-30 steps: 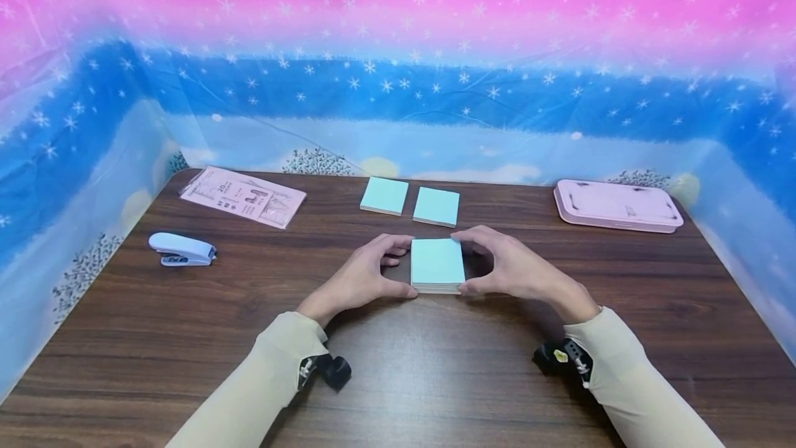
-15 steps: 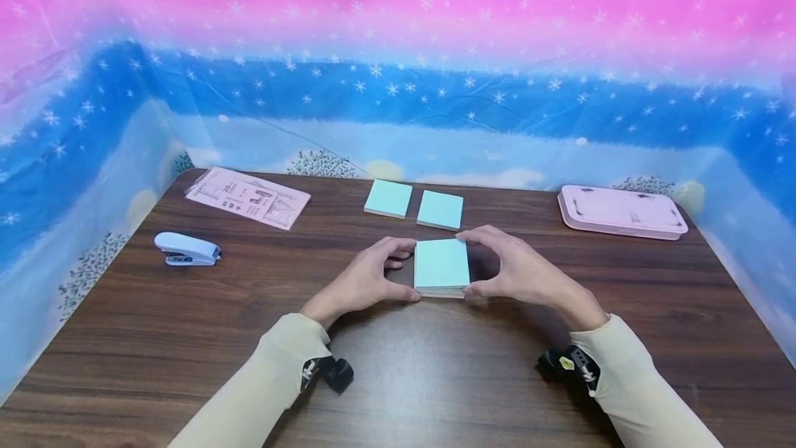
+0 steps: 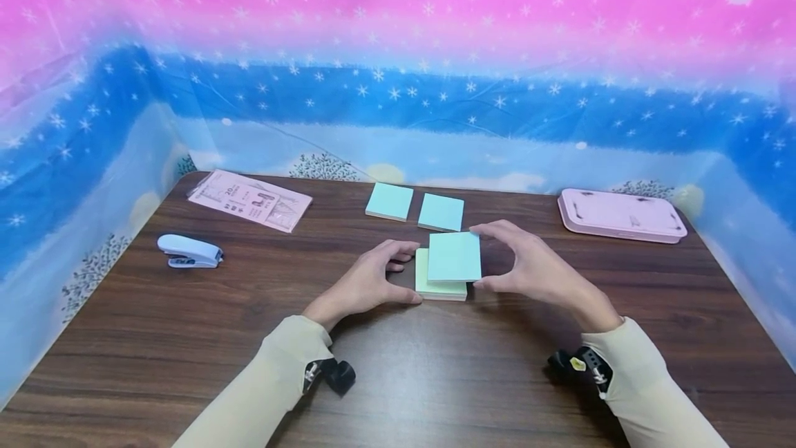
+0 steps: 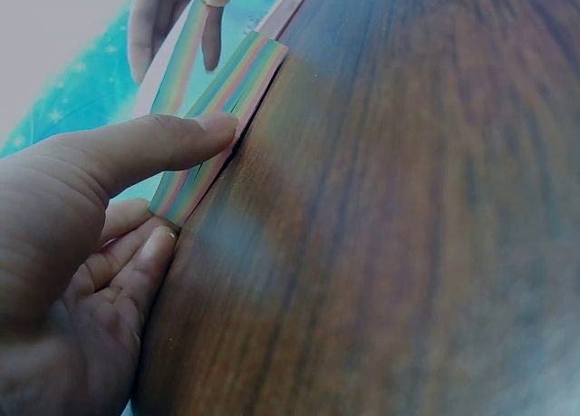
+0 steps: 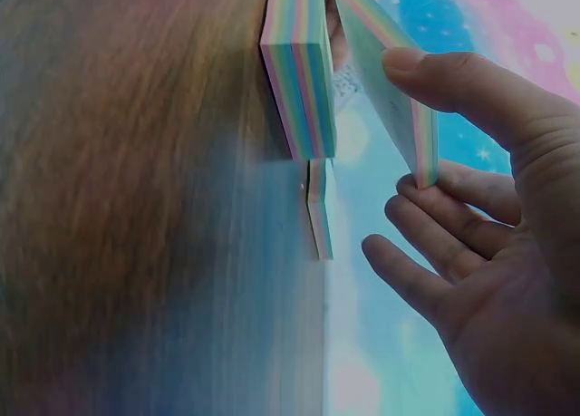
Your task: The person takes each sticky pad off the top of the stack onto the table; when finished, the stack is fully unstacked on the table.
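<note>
A: Entry. Step in hand, as judged from the frames: splitting a stack of sticky notes. The right hand (image 3: 537,269) had a top slab of notes (image 3: 455,256) pinched between thumb and forefinger and raised off the lower pad (image 3: 439,287), shifted toward the right and the far side.

B: Left hand?

A: The left hand (image 3: 367,282) was curled round the lower pad's left edge, thumb at the near corner, fingers at the far one, pinning it to the table (image 3: 398,379). The left wrist view showed the thumb (image 4: 154,149) lying against the rainbow-striped side of the pad (image 4: 217,126).

B: Is the raised slab fully free?

A: In the right wrist view the slab (image 5: 390,108) stood apart from the pad (image 5: 299,72), tilted, with a clear gap between them. Thumb on one edge, the remaining fingers (image 5: 435,226) loosely spread below it.

B: Where does the work sit?

A: Centre of the table, just nearer than two other blue pads (image 3: 415,206). A stapler (image 3: 188,252) and a pink packet (image 3: 251,200) lay well apart to the left; a pink tray (image 3: 622,214) far right.

B: Next move, your judgement?

A: It would call for a steady pinch so the loose slab does not fan, and a bare spot to set it flat. Both forearms were low, wrists near the tabletop, elbows drawn in.
</note>
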